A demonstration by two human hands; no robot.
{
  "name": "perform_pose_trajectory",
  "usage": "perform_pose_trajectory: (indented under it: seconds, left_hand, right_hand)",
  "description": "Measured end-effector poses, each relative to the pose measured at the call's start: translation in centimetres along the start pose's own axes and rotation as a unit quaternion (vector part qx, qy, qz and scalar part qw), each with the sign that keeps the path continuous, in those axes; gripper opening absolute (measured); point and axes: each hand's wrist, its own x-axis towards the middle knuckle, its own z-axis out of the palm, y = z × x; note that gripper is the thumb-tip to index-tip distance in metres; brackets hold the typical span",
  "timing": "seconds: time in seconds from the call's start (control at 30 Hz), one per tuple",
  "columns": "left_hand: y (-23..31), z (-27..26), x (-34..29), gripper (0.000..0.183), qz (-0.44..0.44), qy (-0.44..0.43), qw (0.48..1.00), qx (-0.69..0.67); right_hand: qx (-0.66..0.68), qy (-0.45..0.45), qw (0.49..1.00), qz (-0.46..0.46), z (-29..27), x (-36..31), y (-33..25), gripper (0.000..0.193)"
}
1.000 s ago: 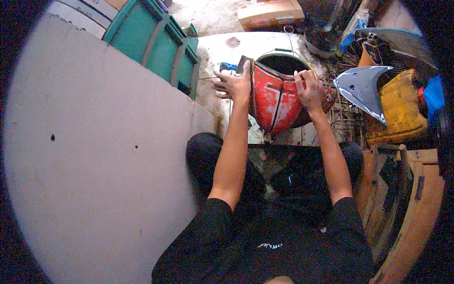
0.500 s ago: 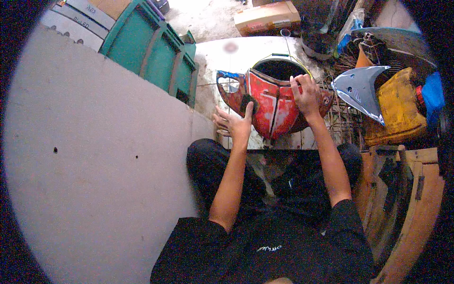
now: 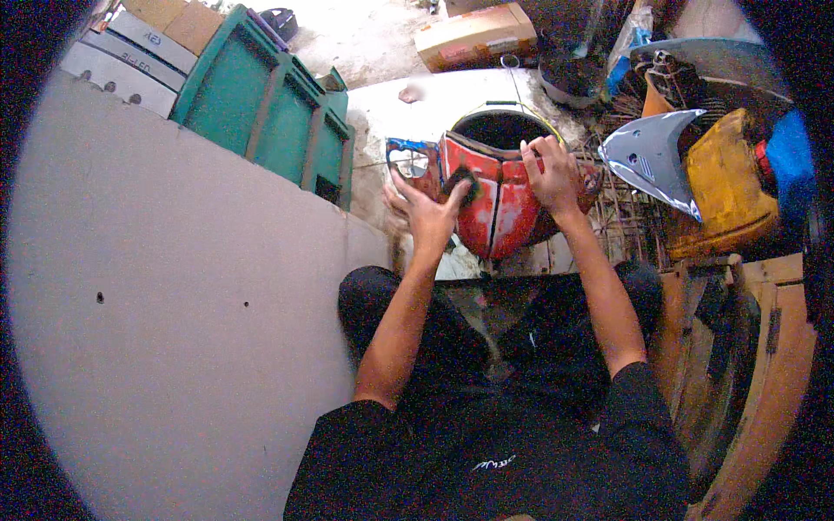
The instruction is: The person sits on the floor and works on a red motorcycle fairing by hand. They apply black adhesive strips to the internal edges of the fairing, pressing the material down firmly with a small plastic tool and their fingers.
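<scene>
A worn red motorcycle body panel (image 3: 508, 204) with pale scuffed patches and a dark centre seam stands tilted in front of my knees. My left hand (image 3: 430, 213) is at its left side, thumb against a small dark pad (image 3: 462, 185) on the red surface. The other fingers spread toward the panel's left end, and blur hides the pad's exact kind. With bent fingers, my right hand (image 3: 553, 174) grips the panel's upper right edge. Right behind the panel is a dark bucket (image 3: 504, 130) with a wire handle.
A pale wall or board (image 3: 191, 278) fills my left side, a green cabinet (image 3: 252, 113) beyond it. To the right lie a grey panel (image 3: 656, 161), a yellow container (image 3: 734, 187) and wooden frames (image 3: 773, 347). A cardboard box (image 3: 478, 39) sits at the far end.
My left hand has shifted up and slightly left, and its wrist has turned. The dark pad has slid right across the panel. My right hand keeps its hold.
</scene>
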Motion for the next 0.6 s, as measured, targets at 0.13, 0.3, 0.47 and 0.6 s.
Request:
perform_pose_trajectory:
  seconds: [0.13,0.3,0.47,0.6]
  left_hand:
    - [1.6,1.3,2.4,0.123,-0.036,0.074,0.996,0.033]
    - [-1.1,2.6,-1.1,0.12,-0.044,0.036,0.998,-0.036]
    - [0.7,2.5,1.7,0.114,0.007,0.099,0.992,-0.08]
    - [2.0,2.4,2.3,0.114,-0.031,0.087,0.993,-0.079]
  right_hand:
    - [0.018,-0.015,1.0,0.005,-0.1,-0.4,-0.6,0.025]
    - [0.008,-0.002,1.0,-0.013,-0.3,-0.5,0.0,0.024]
    - [0.008,-0.012,1.0,0.004,-0.2,-0.3,-0.9,0.024]
    - [-0.006,-0.017,1.0,-0.006,-0.4,-0.5,-0.4,0.023]
